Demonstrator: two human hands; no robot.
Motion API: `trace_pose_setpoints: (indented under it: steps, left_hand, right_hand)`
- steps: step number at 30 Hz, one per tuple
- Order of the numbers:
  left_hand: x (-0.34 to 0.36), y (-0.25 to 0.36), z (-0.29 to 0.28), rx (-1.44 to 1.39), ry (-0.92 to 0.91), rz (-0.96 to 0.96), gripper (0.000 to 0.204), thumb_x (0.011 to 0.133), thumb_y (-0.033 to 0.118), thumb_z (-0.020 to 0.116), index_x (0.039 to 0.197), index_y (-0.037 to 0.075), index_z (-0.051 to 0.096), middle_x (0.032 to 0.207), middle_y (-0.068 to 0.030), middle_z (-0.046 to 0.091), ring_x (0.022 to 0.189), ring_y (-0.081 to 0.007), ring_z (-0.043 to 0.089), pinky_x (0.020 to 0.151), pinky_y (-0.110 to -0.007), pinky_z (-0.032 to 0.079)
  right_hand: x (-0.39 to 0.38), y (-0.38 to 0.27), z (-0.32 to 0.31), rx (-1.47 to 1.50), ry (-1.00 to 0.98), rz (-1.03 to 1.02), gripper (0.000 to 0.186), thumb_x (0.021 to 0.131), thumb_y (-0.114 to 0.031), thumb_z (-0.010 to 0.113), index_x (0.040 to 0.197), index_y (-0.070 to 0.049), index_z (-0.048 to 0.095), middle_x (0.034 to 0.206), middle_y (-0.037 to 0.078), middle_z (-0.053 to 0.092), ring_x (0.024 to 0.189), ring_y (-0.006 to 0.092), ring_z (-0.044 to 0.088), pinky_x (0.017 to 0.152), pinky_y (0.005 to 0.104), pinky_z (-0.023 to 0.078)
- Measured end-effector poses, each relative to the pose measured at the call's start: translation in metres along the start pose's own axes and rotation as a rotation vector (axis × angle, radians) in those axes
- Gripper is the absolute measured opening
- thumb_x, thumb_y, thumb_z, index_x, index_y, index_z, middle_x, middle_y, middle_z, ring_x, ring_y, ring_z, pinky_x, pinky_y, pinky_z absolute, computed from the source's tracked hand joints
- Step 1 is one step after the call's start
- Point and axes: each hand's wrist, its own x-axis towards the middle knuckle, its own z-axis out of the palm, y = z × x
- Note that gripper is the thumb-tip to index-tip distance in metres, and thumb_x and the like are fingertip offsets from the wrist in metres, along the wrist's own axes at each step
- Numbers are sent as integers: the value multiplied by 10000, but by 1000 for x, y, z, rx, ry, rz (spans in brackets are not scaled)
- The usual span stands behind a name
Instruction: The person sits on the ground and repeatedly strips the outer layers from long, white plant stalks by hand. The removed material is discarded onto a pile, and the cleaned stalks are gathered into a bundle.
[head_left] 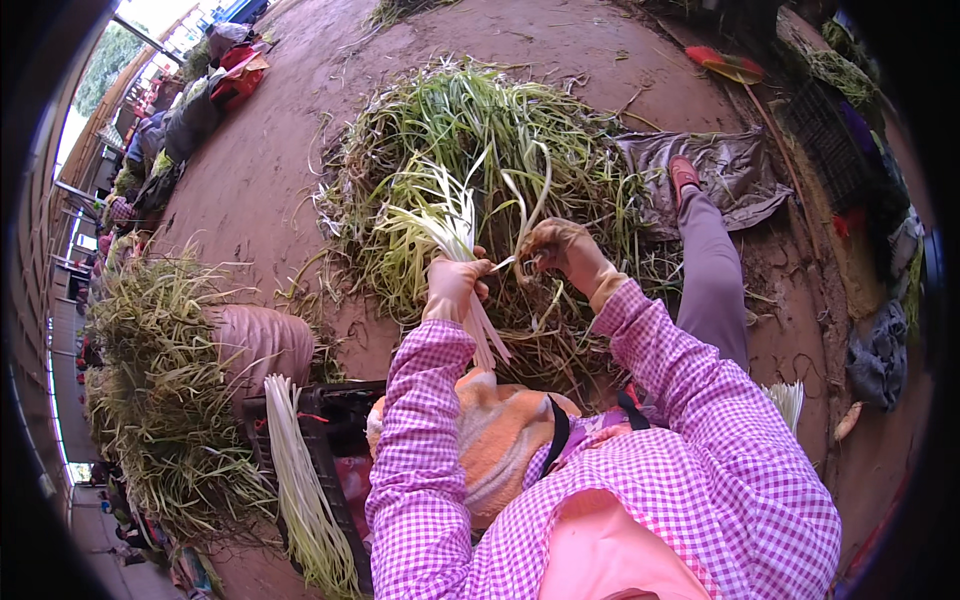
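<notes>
My left hand [455, 285] is closed around a bunch of long white-and-green leafy stalks [445, 220], the leaves fanning upward and the pale ends hanging down. Just to its right, my right hand [565, 250], in a soiled tan glove, has its fingers pinched on a thin pale stalk [522, 240]. Beneath and beyond both hands lies a large loose heap of long green and yellowing leaves [450, 110]. An orange fluffy cloth [500, 450] covers my lap below my hands.
At left stand leafy piles [150, 380], a pink sack [260, 350] and a black crate [325, 455] with pale stalks [295, 430] over its side. My right leg [710, 280] rests near grey sheeting [750, 190]. A red-headed tool [720, 62] and dark crate [825, 140] lie at right.
</notes>
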Motion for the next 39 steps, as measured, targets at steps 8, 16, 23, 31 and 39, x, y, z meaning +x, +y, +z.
trace_pose_setpoints:
  steps: [8,16,23,31,39]
  left_hand:
    - [2,4,-5,-62,64,17,196,802,-9,695,985,-49,638,800,-153,686,411,-143,558,370,-255,479]
    - [4,5,-9,-48,58,36,175,841,1,664,1006,-43,623,821,-158,691,450,-143,580,381,-250,493]
    - [3,5,-9,-7,72,37,152,857,0,649,995,-54,620,839,-163,693,502,-159,615,393,-235,504]
    - [16,8,-18,-58,185,105,186,848,-37,644,1024,-34,583,788,-144,671,526,-167,626,381,-236,503]
    - [15,10,-27,-84,185,67,177,854,-25,643,1026,-39,603,800,-145,680,480,-149,610,398,-224,521]
  right_hand:
    - [-9,-21,-36,308,-237,-28,104,915,-126,574,924,-27,605,964,131,677,783,228,683,669,343,585]
    - [-18,-8,-22,-529,-35,417,335,889,-24,641,1221,-51,597,1033,37,665,825,110,629,728,247,545]
    - [0,27,16,-1019,-202,-109,135,877,-89,642,1007,-58,661,866,98,664,726,161,624,643,303,495]
    - [0,35,-30,-896,50,417,148,859,-172,635,926,-44,669,789,89,685,698,244,638,661,360,503]
    - [-10,42,-28,-1082,-39,-183,496,857,-110,674,1326,-121,512,1270,128,597,1154,271,585,967,332,483]
